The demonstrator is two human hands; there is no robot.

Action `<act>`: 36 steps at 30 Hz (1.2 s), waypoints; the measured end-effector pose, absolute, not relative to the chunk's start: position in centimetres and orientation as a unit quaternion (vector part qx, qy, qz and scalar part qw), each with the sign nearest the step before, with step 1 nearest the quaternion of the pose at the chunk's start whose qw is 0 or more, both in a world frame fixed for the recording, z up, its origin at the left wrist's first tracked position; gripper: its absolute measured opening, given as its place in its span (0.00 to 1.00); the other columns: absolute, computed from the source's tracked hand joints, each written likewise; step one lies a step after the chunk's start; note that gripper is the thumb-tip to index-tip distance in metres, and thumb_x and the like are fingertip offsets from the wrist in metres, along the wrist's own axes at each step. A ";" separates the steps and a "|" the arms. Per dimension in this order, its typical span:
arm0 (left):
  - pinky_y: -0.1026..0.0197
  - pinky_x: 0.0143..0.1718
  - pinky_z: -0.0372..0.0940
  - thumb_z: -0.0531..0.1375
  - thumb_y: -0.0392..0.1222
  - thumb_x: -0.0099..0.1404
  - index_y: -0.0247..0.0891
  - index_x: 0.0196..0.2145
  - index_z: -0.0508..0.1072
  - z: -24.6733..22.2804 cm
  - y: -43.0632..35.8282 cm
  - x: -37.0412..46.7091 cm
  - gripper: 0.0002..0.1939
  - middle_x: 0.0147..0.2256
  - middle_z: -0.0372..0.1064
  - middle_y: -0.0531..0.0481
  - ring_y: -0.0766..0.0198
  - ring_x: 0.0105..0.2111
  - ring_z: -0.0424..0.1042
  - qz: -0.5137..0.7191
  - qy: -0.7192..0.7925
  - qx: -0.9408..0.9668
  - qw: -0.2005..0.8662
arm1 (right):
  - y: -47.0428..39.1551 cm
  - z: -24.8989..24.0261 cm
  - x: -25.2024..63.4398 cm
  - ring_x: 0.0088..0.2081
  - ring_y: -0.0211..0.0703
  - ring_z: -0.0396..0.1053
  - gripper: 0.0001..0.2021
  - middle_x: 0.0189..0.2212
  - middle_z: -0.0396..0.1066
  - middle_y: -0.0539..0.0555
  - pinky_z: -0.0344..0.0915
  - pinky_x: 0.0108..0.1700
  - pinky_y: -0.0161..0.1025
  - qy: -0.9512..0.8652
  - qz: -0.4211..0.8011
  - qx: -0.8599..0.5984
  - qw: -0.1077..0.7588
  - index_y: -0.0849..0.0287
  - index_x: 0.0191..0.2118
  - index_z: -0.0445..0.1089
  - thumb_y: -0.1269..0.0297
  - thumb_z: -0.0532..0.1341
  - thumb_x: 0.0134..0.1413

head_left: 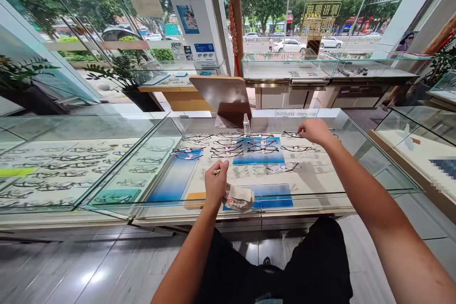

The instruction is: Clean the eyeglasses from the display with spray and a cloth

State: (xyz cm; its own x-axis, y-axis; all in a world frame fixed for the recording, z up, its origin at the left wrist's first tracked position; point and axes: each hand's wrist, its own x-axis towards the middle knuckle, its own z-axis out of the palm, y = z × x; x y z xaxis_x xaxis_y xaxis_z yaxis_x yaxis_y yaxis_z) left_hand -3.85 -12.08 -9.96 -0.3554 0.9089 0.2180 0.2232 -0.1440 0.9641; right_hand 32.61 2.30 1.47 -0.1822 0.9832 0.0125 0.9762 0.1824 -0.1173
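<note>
My left hand (215, 181) is closed around a pale printed cleaning cloth (239, 198), which hangs out on its right side above the front of the glass counter (313, 202). Farther off to the right, my right hand (315, 131) pinches the end of a pair of eyeglasses (291, 134) at the back of the counter top. Several more eyeglasses lie in rows between the hands, among them a dark-framed pair (262, 149). One pair of eyeglasses (283, 168) lies by itself nearer to me. A small white spray bottle (246, 124) stands upright behind the rows.
A second glass case (67, 204) with several frames adjoins on the left. Another case (409, 152) stands at the right. Beyond the counter is a brown chair (223, 95). Blue sheets (274, 194) show through the glass. Potted plants (131, 80) and windows are farther back.
</note>
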 end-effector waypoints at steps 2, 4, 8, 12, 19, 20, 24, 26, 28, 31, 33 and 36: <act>0.60 0.30 0.51 0.61 0.54 0.74 0.41 0.23 0.59 -10.0 -12.2 -3.8 0.26 0.21 0.52 0.56 0.65 0.25 0.51 0.579 0.581 0.490 0.295 | 0.9 2.6 32.6 0.36 0.49 0.78 0.11 0.31 0.84 0.53 0.63 0.39 0.43 -0.759 0.069 -0.644 0.073 0.52 0.44 0.83 0.62 0.61 0.65; 0.60 0.30 0.51 0.61 0.53 0.74 0.41 0.23 0.59 -9.8 -12.3 -3.8 0.25 0.21 0.52 0.56 0.65 0.25 0.51 0.575 0.578 0.495 0.301 | -0.7 3.3 32.0 0.34 0.47 0.78 0.11 0.32 0.85 0.50 0.63 0.35 0.41 -0.751 0.132 -0.627 0.162 0.51 0.44 0.81 0.58 0.61 0.66; 0.60 0.29 0.51 0.62 0.53 0.72 0.41 0.23 0.61 -7.7 -12.1 -3.2 0.24 0.20 0.54 0.56 0.65 0.24 0.52 0.547 0.547 0.536 0.337 | -3.3 3.8 29.9 0.34 0.47 0.80 0.08 0.32 0.84 0.52 0.67 0.38 0.42 -0.756 0.205 -0.512 0.351 0.54 0.41 0.80 0.59 0.64 0.63; 0.61 0.30 0.53 0.63 0.54 0.72 0.40 0.22 0.65 -2.9 -9.0 -1.3 0.24 0.21 0.58 0.55 0.66 0.24 0.56 0.534 0.461 0.637 0.311 | -3.9 4.1 27.0 0.40 0.48 0.80 0.09 0.39 0.85 0.52 0.71 0.45 0.45 -0.780 0.181 -0.401 0.446 0.53 0.43 0.81 0.66 0.62 0.63; 0.63 0.26 0.51 0.68 0.62 0.66 0.36 0.34 0.80 1.4 -1.1 2.7 0.23 0.27 0.71 0.51 0.69 0.23 0.56 0.565 0.358 0.652 0.357 | -1.0 1.9 22.8 0.43 0.49 0.81 0.13 0.43 0.86 0.52 0.73 0.50 0.46 -0.766 0.141 -0.317 0.540 0.52 0.44 0.82 0.67 0.59 0.65; 0.63 0.25 0.51 0.69 0.62 0.65 0.36 0.34 0.80 1.1 -0.6 3.0 0.23 0.27 0.69 0.52 0.70 0.23 0.55 0.570 0.355 0.645 0.365 | -0.6 1.3 22.6 0.43 0.49 0.81 0.13 0.43 0.86 0.52 0.73 0.50 0.46 -0.760 0.144 -0.314 0.550 0.52 0.43 0.82 0.67 0.59 0.65; 0.64 0.23 0.48 0.72 0.62 0.61 0.36 0.38 0.79 -1.2 -0.3 3.4 0.24 0.22 0.62 0.57 0.71 0.20 0.52 0.577 0.351 0.603 0.425 | 0.0 -0.9 22.5 0.45 0.51 0.81 0.12 0.43 0.86 0.53 0.73 0.49 0.46 -0.755 0.153 -0.306 0.559 0.52 0.44 0.82 0.65 0.59 0.66; 0.64 0.22 0.48 0.72 0.61 0.60 0.36 0.37 0.79 -2.1 -0.6 3.4 0.24 0.22 0.59 0.58 0.71 0.20 0.52 0.575 0.350 0.588 0.448 | -0.2 -1.5 22.6 0.47 0.51 0.81 0.11 0.45 0.86 0.54 0.74 0.49 0.47 -0.754 0.170 -0.309 0.554 0.52 0.45 0.82 0.63 0.60 0.67; 0.65 0.23 0.49 0.74 0.60 0.59 0.36 0.38 0.79 -2.6 -0.8 3.3 0.24 0.22 0.61 0.58 0.71 0.21 0.53 0.570 0.353 0.585 0.456 | -0.5 -1.8 22.6 0.48 0.51 0.82 0.11 0.46 0.86 0.54 0.74 0.50 0.47 -0.753 0.195 -0.304 0.550 0.52 0.46 0.82 0.61 0.61 0.68; 0.64 0.24 0.49 0.75 0.60 0.57 0.36 0.34 0.79 -2.6 -1.1 3.2 0.24 0.22 0.61 0.57 0.70 0.22 0.55 0.564 0.363 0.591 0.448 | -0.9 -1.8 22.4 0.48 0.50 0.82 0.10 0.45 0.86 0.53 0.74 0.50 0.46 -0.745 0.226 -0.292 0.556 0.52 0.45 0.82 0.59 0.62 0.69; 0.64 0.25 0.48 0.75 0.61 0.58 0.35 0.31 0.78 -2.4 -1.2 3.1 0.24 0.21 0.60 0.57 0.70 0.23 0.54 0.564 0.364 0.599 0.436 | -1.1 -1.8 22.2 0.47 0.49 0.81 0.10 0.44 0.86 0.53 0.74 0.50 0.47 -0.734 0.242 -0.288 0.565 0.52 0.43 0.82 0.57 0.63 0.69; 0.64 0.26 0.48 0.75 0.60 0.59 0.35 0.33 0.81 -2.3 -1.2 3.0 0.23 0.23 0.64 0.55 0.70 0.24 0.53 0.570 0.350 0.605 0.433 | -1.0 -1.9 22.0 0.44 0.48 0.80 0.12 0.41 0.84 0.54 0.74 0.50 0.47 -0.692 0.295 -0.296 0.589 0.52 0.41 0.80 0.49 0.67 0.66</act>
State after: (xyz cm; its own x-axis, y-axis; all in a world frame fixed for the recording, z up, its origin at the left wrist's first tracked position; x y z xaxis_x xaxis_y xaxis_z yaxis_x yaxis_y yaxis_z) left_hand 2.95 -1.22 -2.34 0.1055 0.9165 0.3859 -0.0696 -0.3803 0.9222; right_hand 22.01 -1.00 -1.87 -0.1311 0.7566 0.6406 0.0625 0.6512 -0.7564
